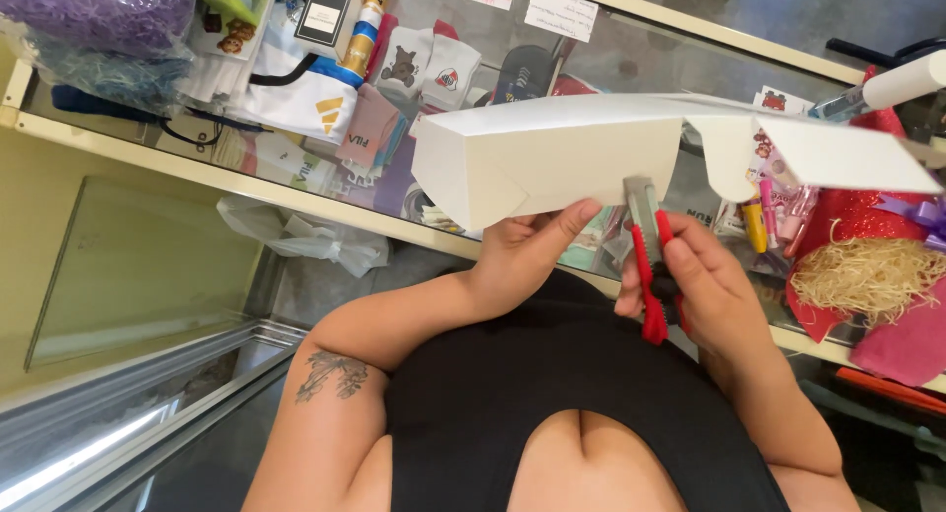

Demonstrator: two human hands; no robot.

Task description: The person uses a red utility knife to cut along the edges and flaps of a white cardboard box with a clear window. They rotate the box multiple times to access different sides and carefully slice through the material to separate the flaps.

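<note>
Holding a white cardboard box (552, 157) up over the glass counter (128, 137), the person is keeping it just above and in front of both hands, its long axis running roughly left to right across the view — the closed, folded end pointing left, the open flaps (838, 152) spreading off to the right. The left hand (522, 251) is gripping the box from underneath, thumb pressing against the near face close to the lower edge, fingers wrapping out of sight behind it. The right hand (705, 290) is closing around a red-handled utility knife (650, 266), whose grey metal head is pointing up and meeting the box's lower edge just beside the left thumb. So the tool is standing nearly upright, crossing the box's long axis at about a right angle, and the two hands are sitting near each other under the middle of the box — the left one bearing its weight, the right one nearer the flap end. Whether a blade is showing beyond the metal head is too small to tell. Beneath the glass, socks, printed cards and small packages are lying in a crowd; a red tray of straw-coloured paper shred (867, 275) is sitting to the right.
</note>
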